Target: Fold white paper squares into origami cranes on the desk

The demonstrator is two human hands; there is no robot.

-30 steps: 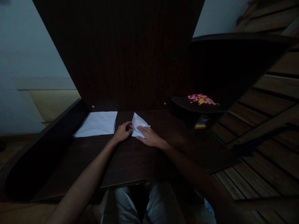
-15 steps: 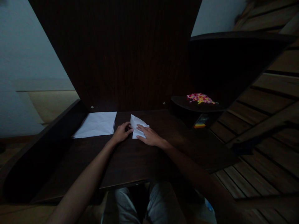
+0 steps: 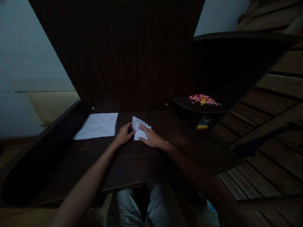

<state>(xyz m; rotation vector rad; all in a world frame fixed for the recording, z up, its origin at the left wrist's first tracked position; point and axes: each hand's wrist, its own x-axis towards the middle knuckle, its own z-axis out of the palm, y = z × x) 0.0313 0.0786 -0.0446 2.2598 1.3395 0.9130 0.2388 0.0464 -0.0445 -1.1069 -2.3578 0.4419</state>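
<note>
A small folded sheet of white paper [image 3: 139, 136] lies on the dark desk, its upper left corner raised to a point. At the paper's left edge, my left hand [image 3: 123, 134] has its thumb and fingers closed on it; some fingertips are hidden. My right hand [image 3: 151, 137] rests across the right part of the paper, palm down, with fingers stretched out and a little apart.
On the desk [image 3: 132, 167] to the left lies a stack of white paper [image 3: 98, 126]. A small shelf [image 3: 182, 104] at the right bears a pile of pink, red and yellow bits [image 3: 203, 99]. A colourful box [image 3: 203, 123] stands below it. A raised side panel [image 3: 42, 151] borders the left.
Both hands hold nearly the same place on the folded paper. The view has shifted very slightly.
</note>
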